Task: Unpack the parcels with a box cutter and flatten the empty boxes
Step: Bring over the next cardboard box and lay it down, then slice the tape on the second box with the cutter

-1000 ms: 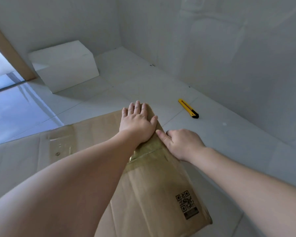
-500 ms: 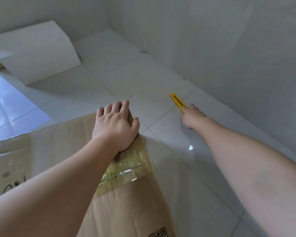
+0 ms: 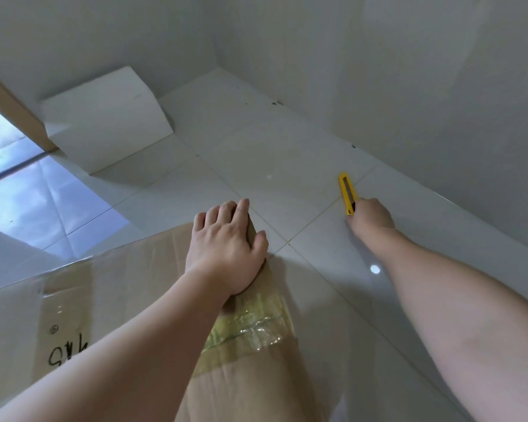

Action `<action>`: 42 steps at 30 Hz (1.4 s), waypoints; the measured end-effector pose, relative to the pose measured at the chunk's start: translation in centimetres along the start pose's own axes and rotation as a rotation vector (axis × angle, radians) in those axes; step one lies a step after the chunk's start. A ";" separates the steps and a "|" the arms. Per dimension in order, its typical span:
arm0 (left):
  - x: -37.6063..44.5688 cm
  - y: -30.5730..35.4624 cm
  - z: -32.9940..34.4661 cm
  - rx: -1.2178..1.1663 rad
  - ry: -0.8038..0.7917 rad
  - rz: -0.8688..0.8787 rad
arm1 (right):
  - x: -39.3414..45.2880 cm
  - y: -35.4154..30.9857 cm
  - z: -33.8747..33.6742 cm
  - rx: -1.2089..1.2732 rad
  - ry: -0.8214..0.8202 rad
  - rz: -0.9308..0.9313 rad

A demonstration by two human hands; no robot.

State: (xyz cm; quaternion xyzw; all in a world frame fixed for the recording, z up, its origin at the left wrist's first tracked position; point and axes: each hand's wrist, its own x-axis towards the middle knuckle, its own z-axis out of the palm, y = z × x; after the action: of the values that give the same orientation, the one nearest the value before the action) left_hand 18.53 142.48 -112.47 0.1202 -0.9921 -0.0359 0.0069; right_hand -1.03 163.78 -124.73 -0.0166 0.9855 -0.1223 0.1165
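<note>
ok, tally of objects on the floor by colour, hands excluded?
Brown: 1, the cardboard box, with the left hand on it.
Yellow: 1, the box cutter, its near end in the right hand.
White: 1, the white box by the wall.
Total: 3

a brown cardboard box (image 3: 153, 303) lies flattened on the floor, with glossy tape across its near flap and black handwriting. the yellow cutter (image 3: 347, 192) lies on the tiles, well right of it.

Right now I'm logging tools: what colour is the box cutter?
Yellow, with a black end; the box cutter shows in the head view.
</note>
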 end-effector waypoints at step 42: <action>-2.2 -2.1 -2.2 -0.111 -0.077 0.077 | -27.0 0.6 -13.9 1.216 -0.121 -0.213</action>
State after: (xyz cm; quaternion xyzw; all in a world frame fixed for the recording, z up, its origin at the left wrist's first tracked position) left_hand 21.16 140.83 -110.41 0.0797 -0.9920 -0.0951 -0.0234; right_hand 22.02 169.29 -105.70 -0.0526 0.7241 -0.6716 0.1479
